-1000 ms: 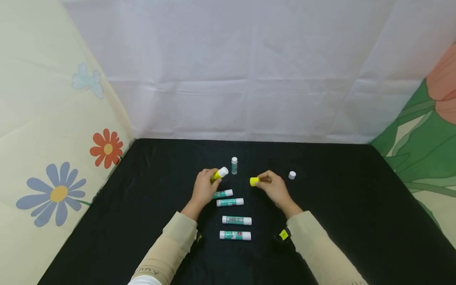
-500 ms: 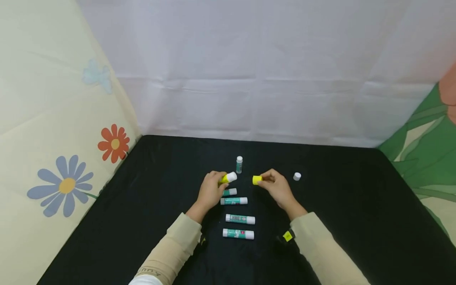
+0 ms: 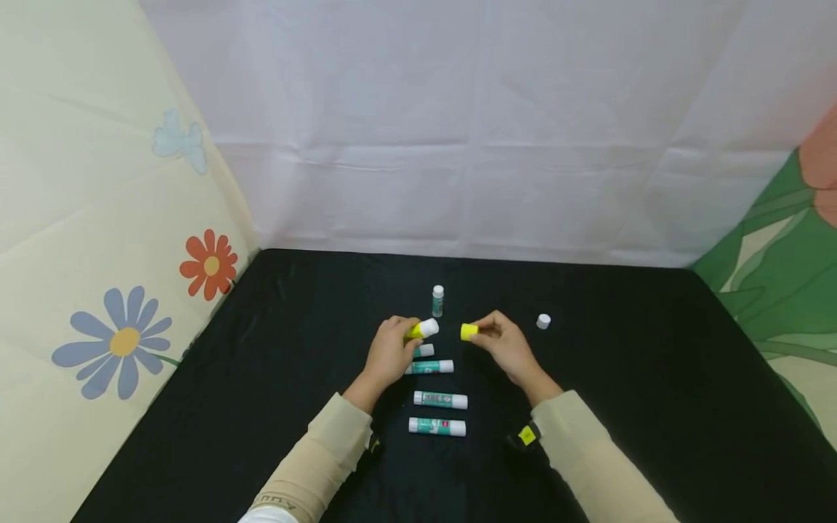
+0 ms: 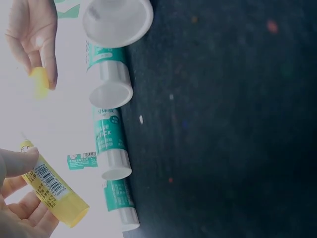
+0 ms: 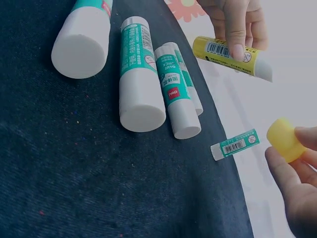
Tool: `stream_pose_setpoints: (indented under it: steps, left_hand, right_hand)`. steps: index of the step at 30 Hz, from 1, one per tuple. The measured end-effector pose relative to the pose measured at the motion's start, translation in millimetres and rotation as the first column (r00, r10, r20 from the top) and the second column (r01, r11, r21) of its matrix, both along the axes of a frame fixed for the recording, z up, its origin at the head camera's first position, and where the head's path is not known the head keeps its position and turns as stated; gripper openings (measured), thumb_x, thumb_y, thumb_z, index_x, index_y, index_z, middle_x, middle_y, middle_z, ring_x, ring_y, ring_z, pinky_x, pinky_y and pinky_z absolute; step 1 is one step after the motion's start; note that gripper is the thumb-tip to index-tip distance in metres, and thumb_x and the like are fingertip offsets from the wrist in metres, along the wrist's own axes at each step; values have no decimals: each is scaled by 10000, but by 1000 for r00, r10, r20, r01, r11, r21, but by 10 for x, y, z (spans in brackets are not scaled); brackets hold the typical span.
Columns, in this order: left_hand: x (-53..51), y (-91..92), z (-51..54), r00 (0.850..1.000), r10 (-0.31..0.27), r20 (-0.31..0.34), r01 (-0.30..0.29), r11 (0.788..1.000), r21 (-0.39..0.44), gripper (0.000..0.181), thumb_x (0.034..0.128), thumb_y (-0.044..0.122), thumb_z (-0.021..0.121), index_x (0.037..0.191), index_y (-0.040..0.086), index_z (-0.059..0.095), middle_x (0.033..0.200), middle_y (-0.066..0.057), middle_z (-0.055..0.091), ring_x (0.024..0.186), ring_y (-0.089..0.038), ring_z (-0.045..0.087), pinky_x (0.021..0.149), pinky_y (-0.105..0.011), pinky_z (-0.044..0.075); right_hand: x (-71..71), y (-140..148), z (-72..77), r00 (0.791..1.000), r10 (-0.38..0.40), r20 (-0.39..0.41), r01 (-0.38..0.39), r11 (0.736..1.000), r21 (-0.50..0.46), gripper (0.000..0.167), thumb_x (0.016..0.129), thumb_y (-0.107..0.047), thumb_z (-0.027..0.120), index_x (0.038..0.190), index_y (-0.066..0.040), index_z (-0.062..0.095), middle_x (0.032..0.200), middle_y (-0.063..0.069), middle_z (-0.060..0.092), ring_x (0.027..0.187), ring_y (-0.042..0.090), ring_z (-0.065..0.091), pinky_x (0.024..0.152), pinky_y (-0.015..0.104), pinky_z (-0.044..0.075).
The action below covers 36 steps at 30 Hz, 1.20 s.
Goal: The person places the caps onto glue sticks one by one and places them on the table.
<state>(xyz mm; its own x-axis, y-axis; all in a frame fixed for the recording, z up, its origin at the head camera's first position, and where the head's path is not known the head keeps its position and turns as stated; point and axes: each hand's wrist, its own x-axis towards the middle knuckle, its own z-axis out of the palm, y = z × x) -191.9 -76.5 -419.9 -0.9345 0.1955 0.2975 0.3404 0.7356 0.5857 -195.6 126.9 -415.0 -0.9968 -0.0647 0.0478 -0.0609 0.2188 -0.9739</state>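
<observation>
My left hand (image 3: 391,352) holds a yellow glue stick (image 5: 220,49) above the table, its bare white end (image 3: 428,327) pointing right. The right hand (image 3: 506,349) pinches a yellow cap (image 3: 468,332) between thumb and fingers. A short gap separates the cap from the white end. Below the hands, several green-and-white glue sticks lie in a column, among them one glue stick (image 3: 441,400) and a nearer glue stick (image 3: 437,427). The left hand partly covers the farthest lying glue stick (image 3: 425,350) in the head view.
Beyond the hands, a small green-and-white glue stick (image 3: 438,301) stands upright. To the right of the right hand is a loose white cap (image 3: 543,321). Black cloth (image 3: 628,378) covers the table, and a white sheet (image 3: 458,145) hangs behind its far edge.
The yellow glue stick has moved right in my left hand, and the gap to the yellow cap has narrowed. Both hands keep their holds. The head view has shifted slightly.
</observation>
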Motion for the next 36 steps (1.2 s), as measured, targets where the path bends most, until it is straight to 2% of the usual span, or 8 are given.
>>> stream_pose_setpoints:
  steps: [7,14,28,36]
  left_hand:
    - [34,26,1,1000,-19,3,19,1000,-20,310,778,115,635,1079,58,588,994,-72,534,865,-194,461,742,-323,417]
    - [65,48,22,999,-34,23,35,999,-34,308,786,119,626,1086,61,587,992,-70,534,861,-188,458,741,-316,415]
    - [92,60,2,997,-66,-44,63,996,-62,283,779,115,632,1056,65,597,955,-55,545,839,-186,468,709,-310,408]
    - [95,81,-15,996,-75,-39,72,996,-61,278,781,120,631,1054,79,600,947,-43,542,827,-176,463,698,-300,405]
  right_hand:
    - [31,-20,10,1000,16,22,-15,999,-45,201,782,89,539,962,83,450,1020,224,534,860,165,542,742,253,441]
    - [57,-36,14,999,38,25,-36,997,-63,198,788,82,533,966,78,446,1036,211,532,874,165,539,751,264,441]
    - [72,-73,33,997,77,6,-76,992,-104,203,775,118,525,953,107,429,1008,218,525,816,117,542,721,229,443]
    - [83,-72,41,996,94,5,-93,992,-89,206,773,104,536,954,103,436,982,198,535,813,128,547,713,234,441]
